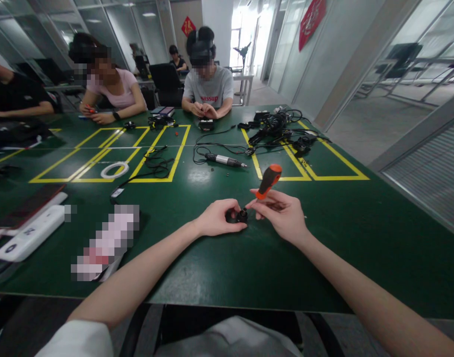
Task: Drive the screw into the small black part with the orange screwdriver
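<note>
Head view: the left hand [216, 218] is curling closed around a small black part [242, 215] resting on the green table [227, 267] near its near edge. The right hand [282, 212] is gripping an orange-handled screwdriver [268, 181], handle tilting up and far, tip meeting the part.

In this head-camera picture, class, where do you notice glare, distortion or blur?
Head view: ceiling-light glare whitens the green table beyond the orange-handled screwdriver; wide-angle distortion bows the table edges; pixelated blocks cover faces and an item at left; the hands look sharp.
</note>
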{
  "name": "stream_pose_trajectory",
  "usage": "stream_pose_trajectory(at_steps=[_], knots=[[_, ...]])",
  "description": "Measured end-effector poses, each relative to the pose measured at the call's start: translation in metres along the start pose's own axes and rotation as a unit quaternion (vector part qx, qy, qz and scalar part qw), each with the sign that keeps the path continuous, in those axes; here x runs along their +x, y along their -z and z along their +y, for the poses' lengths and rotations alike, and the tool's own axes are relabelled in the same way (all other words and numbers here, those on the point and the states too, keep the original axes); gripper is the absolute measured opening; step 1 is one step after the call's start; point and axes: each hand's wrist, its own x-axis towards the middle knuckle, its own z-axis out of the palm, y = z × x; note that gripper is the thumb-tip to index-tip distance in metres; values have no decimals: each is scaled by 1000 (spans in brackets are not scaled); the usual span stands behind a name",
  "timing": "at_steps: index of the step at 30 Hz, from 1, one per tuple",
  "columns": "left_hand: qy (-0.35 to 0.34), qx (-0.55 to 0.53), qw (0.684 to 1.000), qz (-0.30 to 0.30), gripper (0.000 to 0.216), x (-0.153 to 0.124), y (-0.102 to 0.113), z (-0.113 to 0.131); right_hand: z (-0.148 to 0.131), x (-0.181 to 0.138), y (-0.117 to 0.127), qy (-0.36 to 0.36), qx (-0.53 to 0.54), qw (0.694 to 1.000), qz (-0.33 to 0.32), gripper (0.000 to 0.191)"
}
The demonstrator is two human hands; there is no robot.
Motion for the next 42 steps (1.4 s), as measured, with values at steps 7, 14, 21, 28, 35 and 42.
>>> stream_pose_trajectory(at_steps=[7,14,21,28,35,42], knots=[[2,3,1000,1,32,0,0,0,2,1,-2,-2,82,996,-23,40],[1,3,1000,-2,33,0,1,0,3,4,5,-2,51,998,-47,40],[4,6,1000,1,31,0,0,1,-4,3,5,-4,80,993,-85,39],[0,9,1000,-2,31,1,0,0,-3,3,4,9,44,997,-59,40],[14,9,1000,-9,34,2,0,0,1,3,2,-9,95,993,-71,42],[13,2,1000,-8,35,2,1,0,-3,3,2,0,43,997,-63,42]])
